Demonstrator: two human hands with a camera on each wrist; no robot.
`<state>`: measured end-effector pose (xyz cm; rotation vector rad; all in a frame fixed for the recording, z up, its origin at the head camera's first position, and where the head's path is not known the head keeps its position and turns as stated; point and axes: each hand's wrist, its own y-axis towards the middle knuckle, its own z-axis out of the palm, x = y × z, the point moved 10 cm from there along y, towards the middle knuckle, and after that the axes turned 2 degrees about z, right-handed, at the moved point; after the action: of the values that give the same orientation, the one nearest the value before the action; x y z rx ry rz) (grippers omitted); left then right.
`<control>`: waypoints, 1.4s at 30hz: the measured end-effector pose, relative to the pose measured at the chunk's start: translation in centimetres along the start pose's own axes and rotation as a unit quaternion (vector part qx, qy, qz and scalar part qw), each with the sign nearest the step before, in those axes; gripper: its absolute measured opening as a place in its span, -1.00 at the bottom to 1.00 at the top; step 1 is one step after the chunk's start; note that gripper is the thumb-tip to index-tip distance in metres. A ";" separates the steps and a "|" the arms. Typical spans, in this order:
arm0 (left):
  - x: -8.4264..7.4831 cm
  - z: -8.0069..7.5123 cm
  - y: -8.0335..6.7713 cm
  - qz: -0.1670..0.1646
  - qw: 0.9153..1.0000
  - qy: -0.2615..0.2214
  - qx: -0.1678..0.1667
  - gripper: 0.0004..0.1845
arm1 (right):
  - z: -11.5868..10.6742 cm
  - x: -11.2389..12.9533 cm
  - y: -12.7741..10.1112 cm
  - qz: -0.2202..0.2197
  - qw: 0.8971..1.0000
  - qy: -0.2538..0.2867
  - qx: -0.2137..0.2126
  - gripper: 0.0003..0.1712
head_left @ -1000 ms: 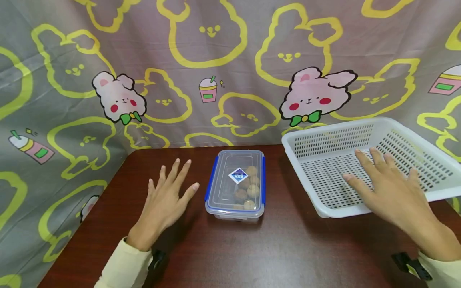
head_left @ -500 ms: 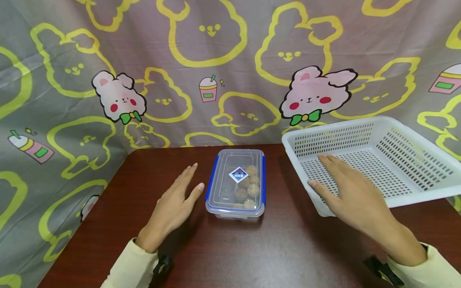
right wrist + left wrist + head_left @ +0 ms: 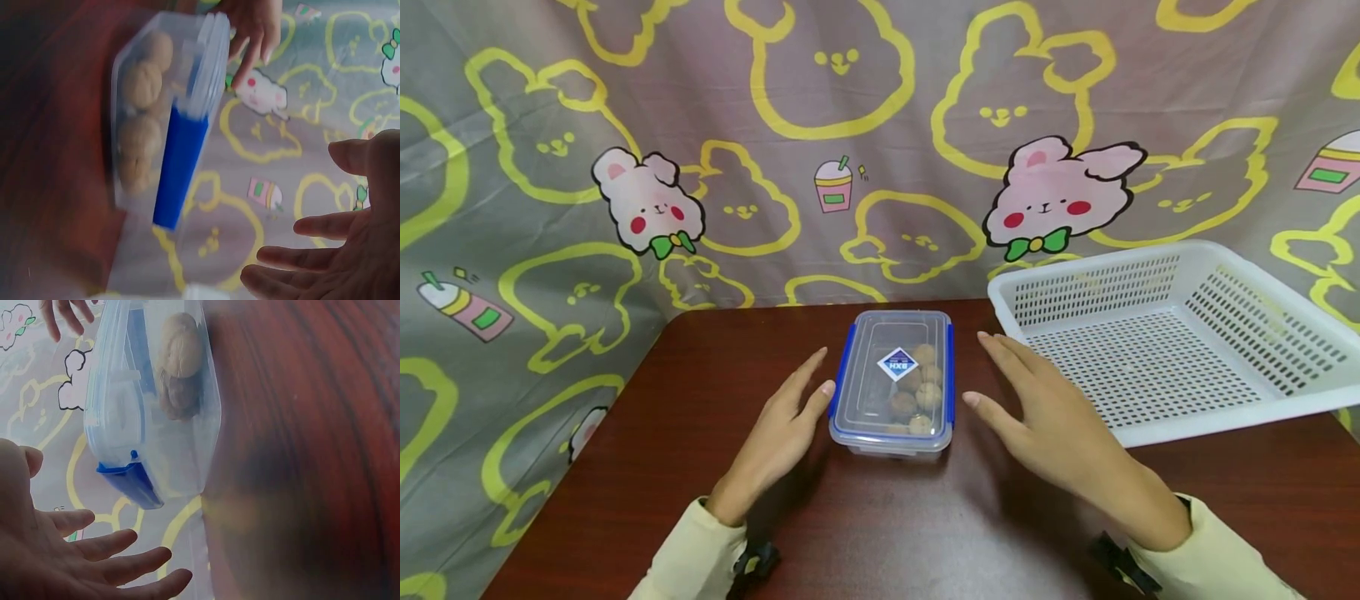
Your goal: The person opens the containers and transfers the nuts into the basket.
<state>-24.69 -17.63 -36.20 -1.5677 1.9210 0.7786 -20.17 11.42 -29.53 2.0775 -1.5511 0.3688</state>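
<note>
A clear plastic food container [image 3: 868,392] with blue side clips stands on the table, its lid on and a diamond-shaped label on top. Through its wall several walnuts [image 3: 140,134] show, gathered toward the right side. My left hand [image 3: 775,433] is beside the container's left edge, fingers extended, thumb tip very near the clip. On the other side my right hand [image 3: 1052,408] hovers with straight fingers, a small gap between its thumb and the right blue clip [image 3: 181,165]. Neither hand holds anything.
A white perforated plastic basket [image 3: 1150,358] stands at the right of the dark red-brown table [image 3: 887,533], partly behind my right hand; no contents show in it. A patterned curtain [image 3: 910,108] hangs along the table's back and left.
My right hand has swung left from over the basket to beside the container. My left hand has shifted right, closer to the container. The container and basket stay in place.
</note>
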 end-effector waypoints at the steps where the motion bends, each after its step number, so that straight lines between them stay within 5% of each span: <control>1: 0.1 0.1 0.0 -0.003 1.000 -0.010 0.001 -0.36 | 0.4 0.3 0.0 -0.002 1.000 0.007 0.003 -0.13; 9: 1.0 1.1 0.3 -0.022 0.995 -0.099 0.004 -0.39 | 3.3 1.1 0.5 0.016 0.996 0.089 0.021 -0.20; 16: 1.5 2.6 0.6 -0.041 0.975 -0.216 0.019 -0.40 | 6.1 0.1 1.8 0.056 0.983 0.169 0.042 -0.15; 23: 1.6 3.7 1.1 -0.045 0.965 -0.259 0.020 -0.39 | 8.0 -0.9 3.0 0.078 0.971 0.223 0.034 -0.15; 32: 1.7 5.4 1.5 -0.071 0.917 -0.390 0.046 -0.41 | 10.4 -2.1 3.6 0.123 0.951 0.284 0.027 -0.16; 42: 1.4 6.2 1.7 -0.063 0.917 -0.391 0.052 -0.40 | 11.8 -2.8 3.7 0.161 0.927 0.337 0.047 -0.21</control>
<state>-26.36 -13.79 -41.27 -1.0576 1.2350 1.0265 -25.61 6.38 -39.86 1.4970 -1.4335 1.1592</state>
